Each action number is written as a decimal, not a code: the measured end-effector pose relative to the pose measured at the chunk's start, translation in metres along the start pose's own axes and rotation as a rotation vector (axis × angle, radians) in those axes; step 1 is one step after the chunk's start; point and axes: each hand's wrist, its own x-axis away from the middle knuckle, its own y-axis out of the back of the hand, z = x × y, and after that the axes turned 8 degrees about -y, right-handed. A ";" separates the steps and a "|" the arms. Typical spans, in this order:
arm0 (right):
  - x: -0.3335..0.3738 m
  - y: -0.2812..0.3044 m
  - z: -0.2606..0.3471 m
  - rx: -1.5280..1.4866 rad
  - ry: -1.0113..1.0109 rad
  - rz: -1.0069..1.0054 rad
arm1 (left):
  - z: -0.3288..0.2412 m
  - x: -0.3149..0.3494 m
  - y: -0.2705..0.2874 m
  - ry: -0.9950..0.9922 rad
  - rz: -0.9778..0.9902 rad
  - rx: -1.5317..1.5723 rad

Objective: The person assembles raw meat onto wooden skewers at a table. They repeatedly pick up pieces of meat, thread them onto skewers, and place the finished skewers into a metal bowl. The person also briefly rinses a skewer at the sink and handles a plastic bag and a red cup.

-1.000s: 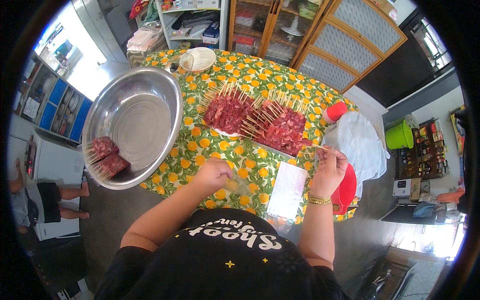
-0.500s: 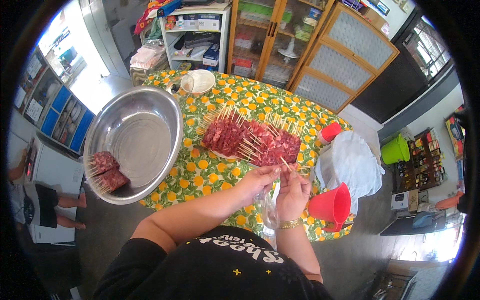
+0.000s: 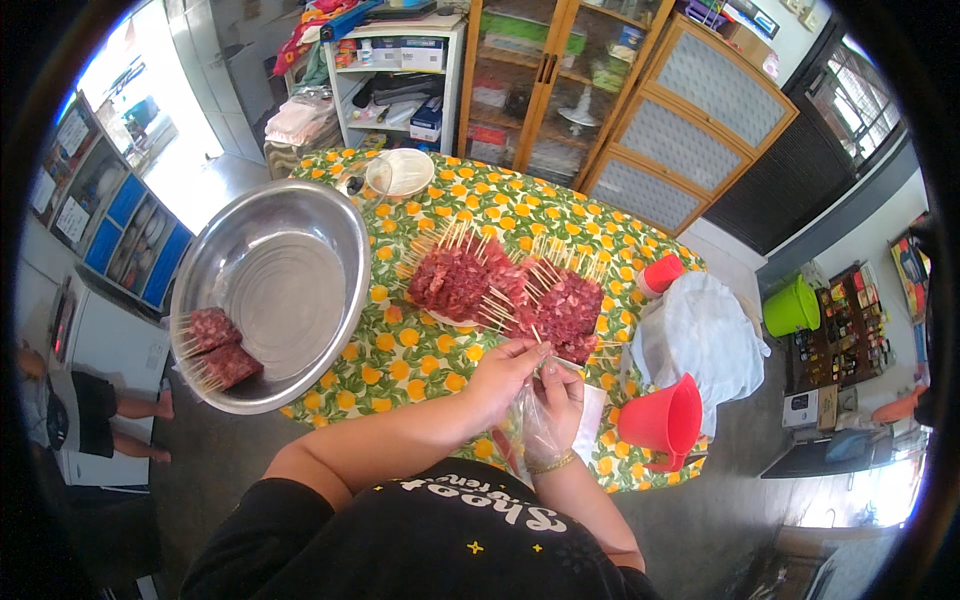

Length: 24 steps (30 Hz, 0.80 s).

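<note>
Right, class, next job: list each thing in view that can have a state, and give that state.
Left hand: closed, pinching a skewer stick
Right hand: fingers bent, grip partly hidden
Plastic bag: crumpled, against the right hand
Meat skewers: piled on the tablecloth
Metal basin: holding two skewer bundles
Blue cloth: draped, what's beneath hidden
Glass-fronted cabinet: doors shut

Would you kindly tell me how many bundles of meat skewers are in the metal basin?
2: the upper bundle and the lower bundle, together at the lower left of the basin; any underneath would be hidden.
</note>
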 end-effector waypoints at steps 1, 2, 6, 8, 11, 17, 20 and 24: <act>0.000 0.000 0.000 0.044 -0.027 -0.058 | -0.003 0.002 0.001 -0.045 0.025 -0.054; 0.000 -0.002 0.003 0.040 0.010 0.029 | -0.007 0.005 0.002 -0.090 0.051 -0.108; -0.011 -0.016 0.036 0.481 0.101 0.044 | -0.024 0.016 0.003 -0.146 0.132 -0.184; -0.023 -0.031 0.054 0.679 0.066 0.094 | -0.031 0.019 0.004 -0.160 0.145 -0.228; -0.032 -0.055 0.066 0.729 -0.020 0.267 | -0.038 0.026 0.009 -0.143 0.173 -0.389; -0.034 -0.076 0.060 0.707 -0.126 0.228 | -0.034 0.031 0.018 -0.225 0.219 -0.481; -0.033 -0.077 0.056 0.742 -0.117 0.245 | -0.033 0.031 0.021 -0.267 0.222 -0.521; -0.029 -0.080 0.053 0.663 -0.076 0.201 | -0.037 0.039 0.020 -0.259 0.208 -0.660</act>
